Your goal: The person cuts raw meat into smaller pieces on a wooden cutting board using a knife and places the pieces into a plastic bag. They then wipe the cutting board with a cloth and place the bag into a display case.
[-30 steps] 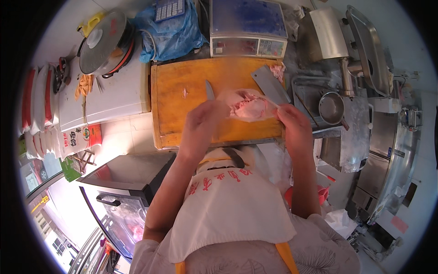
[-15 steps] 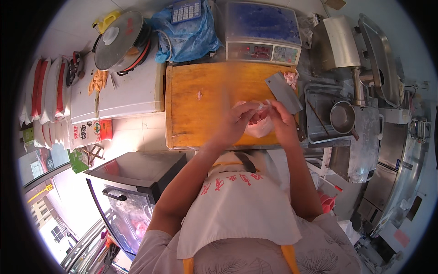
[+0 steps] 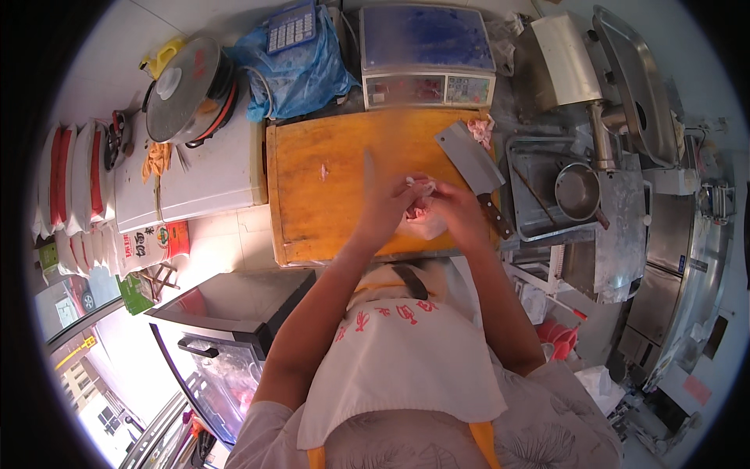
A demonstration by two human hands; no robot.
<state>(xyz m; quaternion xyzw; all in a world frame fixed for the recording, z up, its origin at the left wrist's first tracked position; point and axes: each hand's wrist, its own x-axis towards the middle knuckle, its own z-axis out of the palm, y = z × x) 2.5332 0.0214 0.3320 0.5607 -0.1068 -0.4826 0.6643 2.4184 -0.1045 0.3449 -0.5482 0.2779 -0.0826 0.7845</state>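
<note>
A clear plastic bag with pinkish raw meat in it rests at the near edge of the wooden cutting board. My left hand pinches the gathered top of the bag. From the other side my right hand closes on the bag's neck, its fingertips meeting the left ones. A cleaver lies to the right of my right hand, its dark handle toward me. One small scrap of meat is on the board's left part, and pink trimmings sit at the far right corner.
Beyond the board stands a scale; left of it is a blue plastic bag with a calculator on top. A lidded pan is far left. On the right, a metal tray holds a saucepan beside a meat grinder.
My hands have drawn closer together around the top of the bag, and the right fingers have come down over it. The whole view has shifted slightly.
</note>
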